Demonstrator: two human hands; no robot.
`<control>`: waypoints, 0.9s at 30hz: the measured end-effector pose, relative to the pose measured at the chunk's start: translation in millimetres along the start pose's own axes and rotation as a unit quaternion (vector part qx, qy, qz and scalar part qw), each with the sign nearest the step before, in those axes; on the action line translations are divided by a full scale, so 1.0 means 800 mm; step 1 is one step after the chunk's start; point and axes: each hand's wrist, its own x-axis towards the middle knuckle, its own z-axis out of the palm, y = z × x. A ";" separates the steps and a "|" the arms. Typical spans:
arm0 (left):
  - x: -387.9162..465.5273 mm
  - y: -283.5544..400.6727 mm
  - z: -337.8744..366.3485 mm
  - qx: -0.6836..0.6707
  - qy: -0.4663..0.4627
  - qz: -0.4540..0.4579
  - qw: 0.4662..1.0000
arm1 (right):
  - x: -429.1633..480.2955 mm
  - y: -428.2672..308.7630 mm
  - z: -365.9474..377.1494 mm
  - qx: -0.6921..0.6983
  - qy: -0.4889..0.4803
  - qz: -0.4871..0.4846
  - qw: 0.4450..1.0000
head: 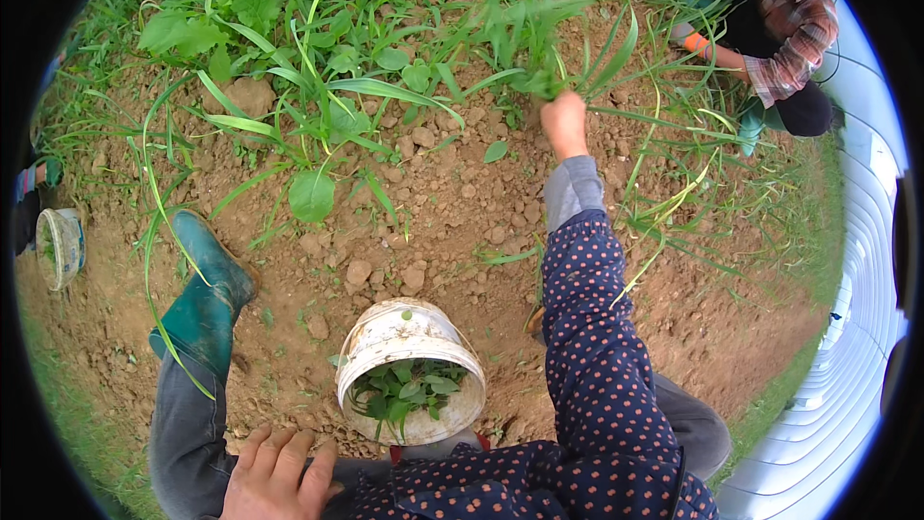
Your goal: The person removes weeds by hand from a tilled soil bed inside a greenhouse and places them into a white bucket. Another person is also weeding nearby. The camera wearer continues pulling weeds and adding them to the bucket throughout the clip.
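Observation:
My right hand (565,123) reaches out at upper centre, its fingers closed around a bunch of green leafy plants (538,79) just above the soil; the tops of the leaves are blurred. At the bottom, my left hand (280,473) rests on my thigh with its fingers a little apart, holding nothing. A dirty white plastic bucket (411,328) lies tilted towards me between my legs, and picked green leaves (408,386) are inside it.
Long-bladed plants and weeds (317,36) grow over the brown, lumpy soil (447,195). My green rubber boot (213,289) is at left. A co-worker (787,36) crouches at upper right. Another person's gloved hand (52,172) is at far left, near a second bucket (63,249). White sheeting (859,245) curves along the right.

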 end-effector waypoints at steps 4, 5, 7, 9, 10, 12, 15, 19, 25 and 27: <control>0.001 0.001 0.000 0.007 -0.009 -0.002 1.000 | -0.016 -0.013 0.020 -0.074 -0.118 -0.027 0.990; 0.001 0.001 0.000 0.011 -0.017 -0.001 1.000 | -0.017 -0.015 0.025 -0.070 -0.110 -0.016 0.991; 0.003 0.000 0.001 0.015 -0.024 0.000 1.000 | -0.013 -0.016 0.033 -0.064 -0.080 -0.003 0.995; 0.005 0.000 0.001 0.014 -0.024 0.001 1.000 | -0.007 -0.018 0.038 -0.084 -0.065 0.009 0.994; 0.006 0.000 0.001 0.013 -0.022 0.001 1.000 | -0.005 -0.019 0.039 -0.101 -0.057 -0.005 0.993; 0.007 0.000 0.001 0.013 -0.018 0.002 1.000 | -0.005 -0.021 0.042 -0.088 -0.011 -0.041 0.995; 0.006 0.000 0.001 -0.001 -0.008 0.000 1.000 | -0.011 -0.017 0.049 -0.083 -0.008 0.003 0.997; 0.006 0.000 0.001 0.000 -0.009 0.002 1.000 | -0.011 0.008 0.061 -0.025 0.063 -0.020 0.998; 0.007 -0.005 0.002 0.008 -0.011 0.002 1.000 | -0.016 0.031 0.069 0.294 0.139 -0.001 0.946; 0.008 -0.006 0.002 0.005 -0.008 -0.002 1.000 | -0.024 0.021 0.059 0.444 0.161 0.052 0.880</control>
